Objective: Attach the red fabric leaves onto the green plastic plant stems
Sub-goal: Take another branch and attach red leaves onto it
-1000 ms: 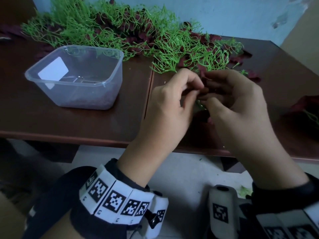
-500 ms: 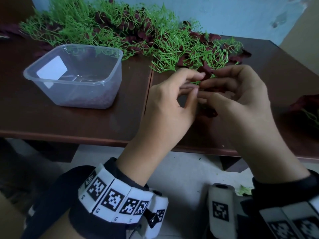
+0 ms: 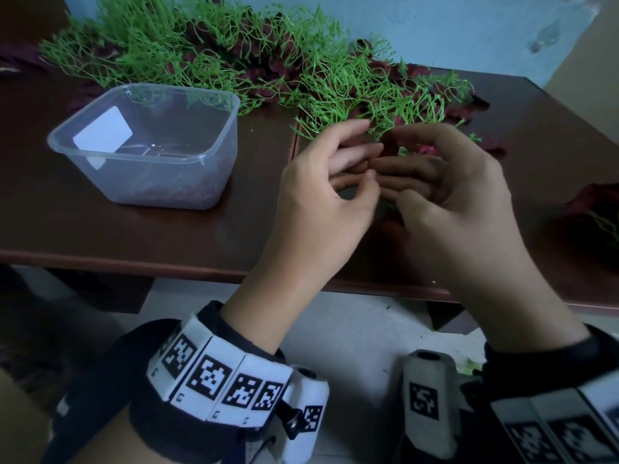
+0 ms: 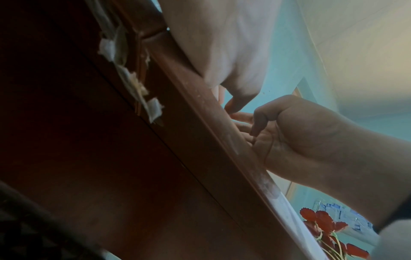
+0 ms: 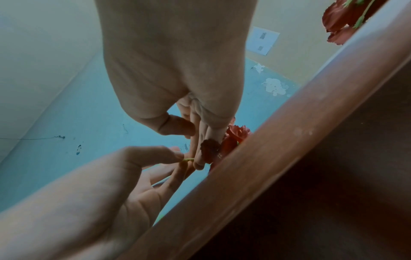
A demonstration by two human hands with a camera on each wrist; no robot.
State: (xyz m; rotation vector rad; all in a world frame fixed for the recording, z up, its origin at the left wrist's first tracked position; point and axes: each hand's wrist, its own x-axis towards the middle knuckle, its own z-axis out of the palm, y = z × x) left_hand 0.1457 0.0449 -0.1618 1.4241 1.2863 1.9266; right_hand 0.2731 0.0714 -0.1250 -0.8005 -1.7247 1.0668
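Two hands met over one table (image 3: 167,229): left hand (image 5: 124,177) pinched one green stem (image 5: 188,159), right hand (image 5: 177,73) pinched a red leaf (image 5: 209,149); one tub (image 3: 147,145), stem pile (image 3: 268,72) uncountable.

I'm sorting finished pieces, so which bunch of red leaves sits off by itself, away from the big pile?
The small red-leaf bunch at the table's far right edge. The other red leaves lie tangled in the green stems along the back wall.

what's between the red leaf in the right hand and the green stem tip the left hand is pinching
Nothing visible. In the right wrist view the left hand pinches the green stem tip right beside the right hand's fingers, which hold the red leaf; only a small open gap separates them.
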